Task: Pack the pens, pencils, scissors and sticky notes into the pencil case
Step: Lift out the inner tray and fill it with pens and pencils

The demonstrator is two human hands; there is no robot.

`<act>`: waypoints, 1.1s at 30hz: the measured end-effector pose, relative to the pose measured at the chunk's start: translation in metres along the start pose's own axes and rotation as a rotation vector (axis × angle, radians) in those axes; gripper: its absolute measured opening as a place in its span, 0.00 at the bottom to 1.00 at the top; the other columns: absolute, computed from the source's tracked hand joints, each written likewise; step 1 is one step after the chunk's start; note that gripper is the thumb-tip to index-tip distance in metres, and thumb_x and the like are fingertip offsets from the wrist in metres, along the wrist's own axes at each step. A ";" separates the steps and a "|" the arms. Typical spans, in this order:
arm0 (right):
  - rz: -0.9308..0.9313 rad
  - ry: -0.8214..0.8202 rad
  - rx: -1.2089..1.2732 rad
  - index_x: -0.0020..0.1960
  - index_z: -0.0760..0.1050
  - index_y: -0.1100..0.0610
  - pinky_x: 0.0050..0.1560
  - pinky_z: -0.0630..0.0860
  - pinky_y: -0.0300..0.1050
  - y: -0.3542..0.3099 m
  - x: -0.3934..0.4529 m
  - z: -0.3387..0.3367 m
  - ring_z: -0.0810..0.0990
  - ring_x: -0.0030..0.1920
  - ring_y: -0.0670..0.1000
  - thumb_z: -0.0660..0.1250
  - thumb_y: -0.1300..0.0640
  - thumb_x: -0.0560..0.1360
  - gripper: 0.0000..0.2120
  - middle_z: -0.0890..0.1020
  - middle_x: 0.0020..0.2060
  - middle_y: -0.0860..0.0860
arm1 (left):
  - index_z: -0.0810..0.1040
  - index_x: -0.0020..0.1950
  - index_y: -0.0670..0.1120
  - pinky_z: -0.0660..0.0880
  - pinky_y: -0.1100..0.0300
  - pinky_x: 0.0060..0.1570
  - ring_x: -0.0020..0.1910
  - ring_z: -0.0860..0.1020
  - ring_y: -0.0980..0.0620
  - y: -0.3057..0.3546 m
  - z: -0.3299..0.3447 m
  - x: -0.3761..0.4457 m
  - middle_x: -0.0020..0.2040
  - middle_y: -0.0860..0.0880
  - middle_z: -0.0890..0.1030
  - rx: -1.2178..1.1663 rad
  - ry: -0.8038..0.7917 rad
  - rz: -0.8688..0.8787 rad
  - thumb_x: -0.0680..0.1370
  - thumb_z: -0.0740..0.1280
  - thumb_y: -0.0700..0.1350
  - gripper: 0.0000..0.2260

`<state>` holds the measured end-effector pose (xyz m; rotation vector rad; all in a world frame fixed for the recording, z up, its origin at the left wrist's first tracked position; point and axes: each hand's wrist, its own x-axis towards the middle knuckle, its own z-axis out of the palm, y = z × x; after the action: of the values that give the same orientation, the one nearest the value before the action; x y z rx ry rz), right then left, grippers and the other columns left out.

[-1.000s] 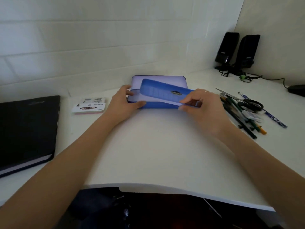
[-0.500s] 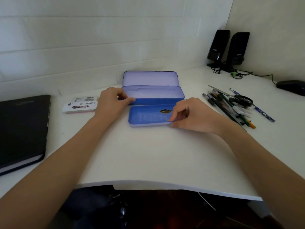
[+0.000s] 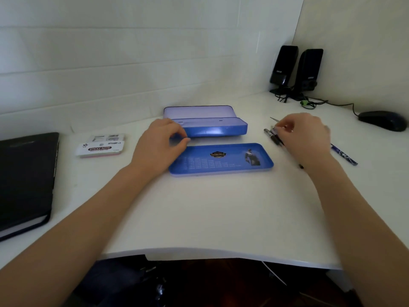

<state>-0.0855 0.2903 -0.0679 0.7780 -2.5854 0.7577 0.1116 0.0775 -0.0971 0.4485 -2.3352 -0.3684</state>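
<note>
The blue pencil case [image 3: 221, 129] stands open mid-table with its pale lid [image 3: 199, 111] tipped back. Its flat blue inner tray [image 3: 221, 162] lies on the table just in front of it. My left hand [image 3: 159, 145] grips the case's left end, thumb on the front wall. My right hand [image 3: 307, 138], blurred, covers the pile of pens [image 3: 273, 136] to the right of the case, fingers curled down onto them. A patterned blue pen [image 3: 343, 154] sticks out past my wrist. The hand hides the scissors apart from a metal tip. The sticky notes pack [image 3: 99, 148] lies to the left.
A black notebook [image 3: 26, 173] lies at the left edge. Two black speakers [image 3: 283, 67] with cables [image 3: 309, 103] stand in the back right corner, and a dark mouse [image 3: 382, 119] sits at the far right. The table's front edge [image 3: 221, 255] curves in towards me.
My right hand lifted the inner tray out of the case, laid it on the table in front, let go and moved right onto the pens. My left hand stayed on the case.
</note>
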 end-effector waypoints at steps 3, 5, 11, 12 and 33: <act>0.187 -0.044 -0.173 0.56 0.79 0.53 0.61 0.65 0.54 0.016 0.008 0.002 0.72 0.60 0.59 0.61 0.57 0.77 0.11 0.79 0.55 0.57 | 0.79 0.41 0.49 0.75 0.48 0.47 0.43 0.75 0.52 0.001 0.001 -0.001 0.40 0.52 0.78 -0.014 -0.079 0.002 0.73 0.69 0.47 0.03; 0.266 -0.089 -0.209 0.57 0.78 0.56 0.61 0.65 0.53 0.023 0.010 0.005 0.73 0.60 0.60 0.63 0.57 0.76 0.12 0.79 0.55 0.58 | 0.80 0.41 0.48 0.76 0.48 0.46 0.41 0.77 0.51 0.001 0.001 -0.002 0.40 0.51 0.78 -0.013 -0.102 -0.001 0.73 0.69 0.47 0.03; 0.281 -0.081 -0.223 0.55 0.78 0.56 0.58 0.66 0.51 0.025 0.012 0.012 0.76 0.55 0.60 0.64 0.60 0.74 0.11 0.81 0.50 0.58 | 0.80 0.43 0.49 0.76 0.51 0.46 0.40 0.77 0.52 -0.002 0.002 -0.002 0.41 0.51 0.81 -0.006 -0.147 -0.028 0.72 0.69 0.43 0.02; 0.281 -0.075 -0.218 0.54 0.79 0.56 0.58 0.66 0.51 0.024 0.013 0.012 0.77 0.54 0.60 0.64 0.60 0.73 0.11 0.81 0.50 0.58 | 0.80 0.44 0.49 0.76 0.52 0.46 0.40 0.77 0.52 -0.003 0.002 -0.001 0.42 0.51 0.81 -0.013 -0.154 -0.046 0.72 0.69 0.43 0.03; -0.015 -0.070 0.412 0.47 0.81 0.55 0.40 0.76 0.38 -0.004 -0.001 0.000 0.76 0.36 0.44 0.69 0.59 0.73 0.04 0.81 0.38 0.50 | 0.84 0.45 0.48 0.67 0.79 0.38 0.35 0.75 0.70 0.010 0.002 -0.003 0.38 0.60 0.80 -0.264 -0.260 -0.170 0.72 0.70 0.38 0.06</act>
<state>-0.0820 0.2877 -0.0671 0.9513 -2.5098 1.3043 0.1103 0.0884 -0.0960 0.4945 -2.4553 -0.8497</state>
